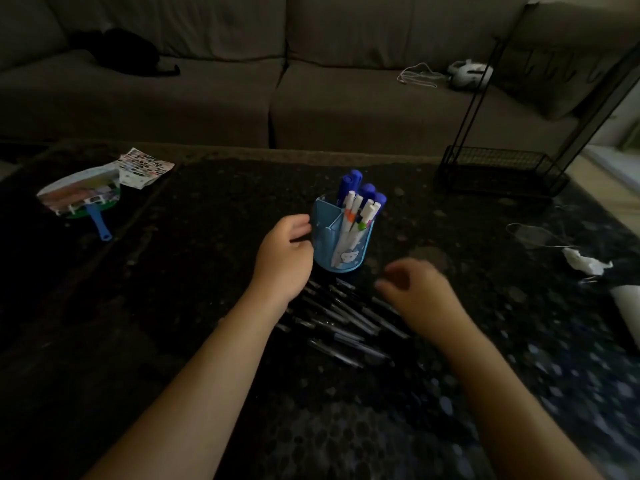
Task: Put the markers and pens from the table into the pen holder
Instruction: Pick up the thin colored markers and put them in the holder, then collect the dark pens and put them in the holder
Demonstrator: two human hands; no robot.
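A blue pen holder (349, 258) with inner dividers stands upright in the middle of the dark table. Several blue markers (367, 194) and white markers (349, 220) stick out of its right compartment. My left hand (284, 258) wraps the holder's left wall, thumb at the rim. Several dark pens (343, 323) lie side by side on the table just in front of the holder. My right hand (415, 289) hovers over the right end of that row, blurred, fingers loosely curled toward the left, with nothing visible in it.
A hand fan with a blue handle (86, 199) and a printed wrapper (145, 168) lie at the far left. A black wire rack (498, 171) stands at the back right. Crumpled white paper (585, 263) and a thin cable lie at the right. A grey sofa (311, 91) runs behind the table.
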